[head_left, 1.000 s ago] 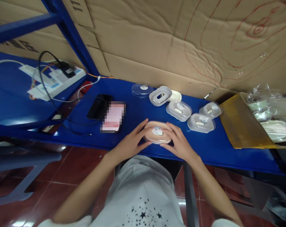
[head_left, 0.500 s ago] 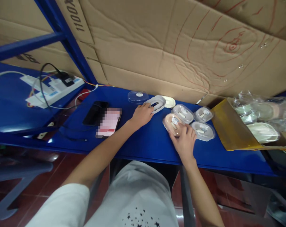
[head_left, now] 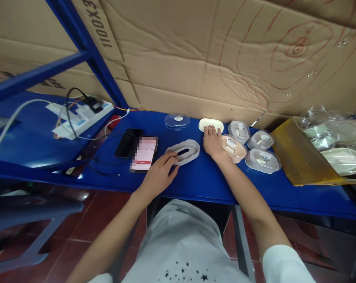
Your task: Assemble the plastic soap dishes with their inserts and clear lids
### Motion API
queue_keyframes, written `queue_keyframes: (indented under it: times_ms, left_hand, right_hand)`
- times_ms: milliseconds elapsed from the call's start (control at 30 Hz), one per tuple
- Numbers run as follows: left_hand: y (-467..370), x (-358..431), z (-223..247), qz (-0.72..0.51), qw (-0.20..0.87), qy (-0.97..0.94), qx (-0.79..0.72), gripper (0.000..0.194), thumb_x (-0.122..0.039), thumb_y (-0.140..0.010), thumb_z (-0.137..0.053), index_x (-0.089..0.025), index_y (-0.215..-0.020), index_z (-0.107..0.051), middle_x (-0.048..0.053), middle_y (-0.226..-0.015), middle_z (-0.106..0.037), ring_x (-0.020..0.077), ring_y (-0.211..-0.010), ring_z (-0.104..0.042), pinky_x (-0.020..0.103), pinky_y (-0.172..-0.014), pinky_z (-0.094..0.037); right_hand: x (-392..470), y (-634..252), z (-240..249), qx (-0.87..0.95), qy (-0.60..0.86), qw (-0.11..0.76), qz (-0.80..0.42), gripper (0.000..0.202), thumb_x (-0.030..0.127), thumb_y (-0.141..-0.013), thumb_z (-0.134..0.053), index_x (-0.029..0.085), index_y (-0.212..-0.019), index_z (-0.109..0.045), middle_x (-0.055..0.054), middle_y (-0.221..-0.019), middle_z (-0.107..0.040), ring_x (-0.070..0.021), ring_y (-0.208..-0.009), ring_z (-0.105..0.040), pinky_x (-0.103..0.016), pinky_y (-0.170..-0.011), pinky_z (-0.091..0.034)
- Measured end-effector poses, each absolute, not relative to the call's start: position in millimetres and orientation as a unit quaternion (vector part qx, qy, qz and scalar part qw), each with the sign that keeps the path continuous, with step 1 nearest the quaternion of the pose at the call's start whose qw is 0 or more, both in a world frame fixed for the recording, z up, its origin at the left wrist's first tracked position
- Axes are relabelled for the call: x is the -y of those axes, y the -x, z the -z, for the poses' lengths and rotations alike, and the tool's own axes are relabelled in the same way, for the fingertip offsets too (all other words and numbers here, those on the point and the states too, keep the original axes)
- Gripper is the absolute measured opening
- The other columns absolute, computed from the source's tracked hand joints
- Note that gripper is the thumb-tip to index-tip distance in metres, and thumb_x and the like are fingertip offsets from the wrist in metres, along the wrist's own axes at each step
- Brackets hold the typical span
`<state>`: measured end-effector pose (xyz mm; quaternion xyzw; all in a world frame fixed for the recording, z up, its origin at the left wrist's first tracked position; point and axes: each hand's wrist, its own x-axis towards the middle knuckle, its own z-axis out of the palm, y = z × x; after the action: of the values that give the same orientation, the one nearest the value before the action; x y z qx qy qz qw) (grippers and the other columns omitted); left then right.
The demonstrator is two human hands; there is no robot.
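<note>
My left hand pinches the near left rim of a grey oval dish with a long slot in its floor. Farther right, my right hand has its fingers over the near edge of a cream oval dish; its thumb is hidden. Beside that hand lies a peach soap box under a clear lid with a round label, partly covered by the wrist. Several grey lidded boxes stand to its right. A loose clear lid rests at the back.
Left on the blue table are a lit phone, a dark phone and a power strip with cables. A yellow-edged carton with bagged dishes stands at right. A cardboard wall closes the back.
My left hand has drawn the grey dish nearer and to the left. The peach box now sits against the grey boxes; my right hand has left it and moved to the cream dish.
</note>
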<state>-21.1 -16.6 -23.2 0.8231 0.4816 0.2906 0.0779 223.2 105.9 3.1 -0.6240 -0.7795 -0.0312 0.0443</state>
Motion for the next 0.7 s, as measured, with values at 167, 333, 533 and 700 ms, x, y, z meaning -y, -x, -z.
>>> queue_keyframes:
  times_ms: [167, 333, 533, 700]
  left_hand:
    - [29.2, 29.7, 18.2, -0.373, 0.136, -0.749, -0.531, 0.024, -0.037, -0.109, -0.055, -0.022, -0.127, -0.058, 0.011, -0.124, -0.074, 0.0277, -0.116, -0.074, 0.042, -0.097, -0.061]
    - [27.6, 27.4, 13.6, -0.500, 0.291, -0.615, -0.537, 0.033, -0.051, -0.106, -0.061, -0.022, -0.122, -0.060, 0.003, -0.097, -0.072, 0.0195, -0.088, -0.072, 0.031, -0.081, -0.057]
    - [4.4, 15.4, 2.2, -0.523, 0.540, -0.468, -0.465, 0.054, -0.063, -0.099, -0.068, -0.023, -0.135, -0.060, -0.002, -0.087, -0.067, 0.0146, -0.069, -0.066, 0.030, -0.070, -0.059]
    - [-9.9, 16.3, -5.3, -0.475, 0.587, -0.493, -0.433, 0.057, -0.065, -0.101, -0.066, -0.021, -0.136, -0.063, 0.000, -0.089, -0.068, 0.0147, -0.069, -0.065, 0.029, -0.064, -0.058]
  right_hand:
    - [-93.8, -215.0, -3.3, 0.807, 0.588, 0.039, 0.018, 0.053, 0.010, -0.105, -0.038, -0.001, -0.155, -0.052, -0.030, -0.150, -0.063, -0.0412, -0.140, -0.060, -0.070, -0.127, -0.025]
    - [-6.5, -226.1, 2.3, 0.867, 0.491, 0.080, -0.036, 0.045, 0.025, -0.113, -0.043, 0.014, -0.153, -0.058, -0.017, -0.155, -0.063, -0.0326, -0.142, -0.060, -0.056, -0.123, -0.041]
    - [32.5, -260.4, -2.9, 0.815, 0.479, 0.318, -0.076, 0.072, 0.045, -0.107, -0.065, 0.029, -0.170, -0.034, -0.015, -0.169, -0.047, -0.0343, -0.158, -0.045, -0.058, -0.125, -0.044]
    - [6.1, -286.8, -9.2, 0.850, 0.401, 0.306, -0.149, 0.061, 0.050, -0.103, -0.071, 0.037, -0.160, -0.052, -0.009, -0.175, -0.040, -0.0343, -0.159, -0.044, -0.057, -0.128, -0.043]
